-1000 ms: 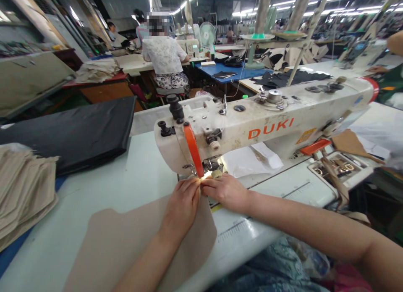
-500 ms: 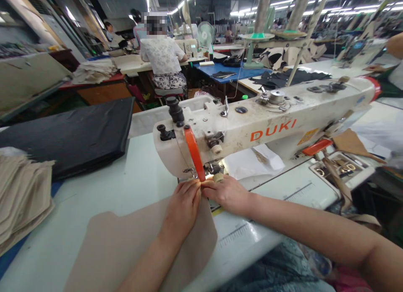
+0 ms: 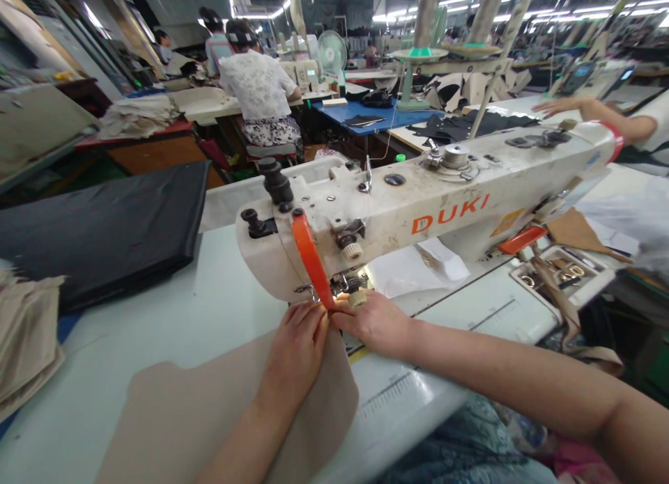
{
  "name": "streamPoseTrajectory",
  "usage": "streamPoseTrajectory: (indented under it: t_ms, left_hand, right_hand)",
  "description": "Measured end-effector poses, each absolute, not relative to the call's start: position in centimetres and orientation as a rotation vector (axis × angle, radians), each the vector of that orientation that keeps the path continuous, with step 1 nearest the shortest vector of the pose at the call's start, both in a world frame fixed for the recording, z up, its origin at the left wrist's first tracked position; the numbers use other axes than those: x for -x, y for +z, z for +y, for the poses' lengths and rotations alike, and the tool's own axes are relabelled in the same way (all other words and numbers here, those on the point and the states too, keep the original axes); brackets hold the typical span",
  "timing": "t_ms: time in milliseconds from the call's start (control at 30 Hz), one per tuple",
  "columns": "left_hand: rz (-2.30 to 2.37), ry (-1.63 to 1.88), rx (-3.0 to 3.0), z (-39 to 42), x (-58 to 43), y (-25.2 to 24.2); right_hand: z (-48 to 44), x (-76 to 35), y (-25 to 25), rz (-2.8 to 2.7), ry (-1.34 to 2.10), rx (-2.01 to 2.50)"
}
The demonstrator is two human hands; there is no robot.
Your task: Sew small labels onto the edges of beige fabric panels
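Where the smooth, round-cornered beige panel (image 3: 172, 407) lies near the front edge of the counter (image 3: 235, 282), left hand (image 3: 293, 348) and right hand (image 3: 375, 324) meet its far end below the machine (image 3: 387, 212), fingers (image 3: 304, 317) bunched together; whether pinching, I cannot tell.

Left hand (image 3: 297, 345), mine: one, bare, palm down, fingers close together, pointing forward. Right hand (image 3: 377, 322), mine: one, bare, back uppermost, fingers bent and directed leftward, just beside the left. My left forearm (image 3: 261, 425): bare, slanting forward. My right forearm (image 3: 491, 361): bare, reaching in from the right.
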State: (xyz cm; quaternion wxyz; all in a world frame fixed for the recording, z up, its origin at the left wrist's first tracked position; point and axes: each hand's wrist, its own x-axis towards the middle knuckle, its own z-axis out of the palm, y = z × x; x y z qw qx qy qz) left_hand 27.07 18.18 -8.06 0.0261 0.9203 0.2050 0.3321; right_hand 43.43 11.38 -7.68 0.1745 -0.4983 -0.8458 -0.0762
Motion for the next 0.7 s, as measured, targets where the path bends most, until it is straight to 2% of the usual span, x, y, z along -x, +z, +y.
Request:
streamPoseTrajectory:
  t_ms: [167, 467, 700]
  left_hand:
    - [0.638, 1.017, -2.843, 18.26, -27.11, -8.1]
    - [0.602, 1.01, -2.894, 18.58, -27.32, -8.15]
    - [0.576, 0.93, -2.935, 18.41, -27.08, -8.29]
  right_hand:
    - [11.28, -43.48, -7.81, -2.411, -0.172, 1.426]
    - [11.15, -44.06, -8.04, -2.416, -0.335, 1.292]
    - [11.21, -44.14, -7.74, -2.496, -0.204, 1.282]
